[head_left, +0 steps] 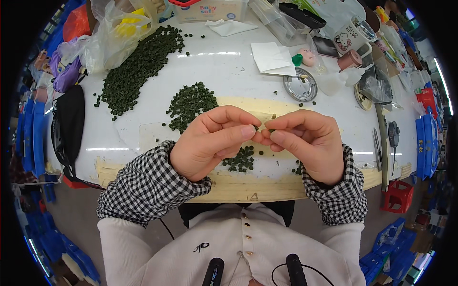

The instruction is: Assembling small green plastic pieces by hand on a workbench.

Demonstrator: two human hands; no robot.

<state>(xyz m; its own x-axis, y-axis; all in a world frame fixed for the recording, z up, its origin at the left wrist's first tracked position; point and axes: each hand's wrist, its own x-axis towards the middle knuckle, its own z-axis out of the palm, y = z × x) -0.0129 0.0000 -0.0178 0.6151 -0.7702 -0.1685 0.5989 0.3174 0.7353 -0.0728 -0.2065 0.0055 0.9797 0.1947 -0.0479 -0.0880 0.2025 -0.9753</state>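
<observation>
Blue bins [426,145] stand beyond the table's right edge, the nearest bearing a few yellow handwritten-looking characters. On the white table [219,71], a pale wood strip [281,187] runs along the near edge, with a small triangle [252,196] marked on it. Above the middle of that edge, the left hand [212,140] pinches a dark piece [256,127] between thumb and forefinger, mostly hidden by the fingertips. The right hand [307,143], just beside it, is likewise narrowed, thumb and forefinger closed on a green piece [272,130]; the hands almost meet. More green pieces lie in a big heap [136,71] toward the far left corner, a middle heap [191,105] left of centre and a small heap [240,161] by the near edge, under the hands. At the far edge, a clear tub [210,10] carries rounded lettering in red and blue. Near the far right corner, a white mug [346,40] shows dark capitals and a cartoon cat, with a pinkish spool [349,59] beside it. By the right edge lie tweezers [377,148] and a screwdriver [393,143]. Short dark lettering sits on the person's cream top [281,238]; light print marks a black strap [214,272] below.
</observation>
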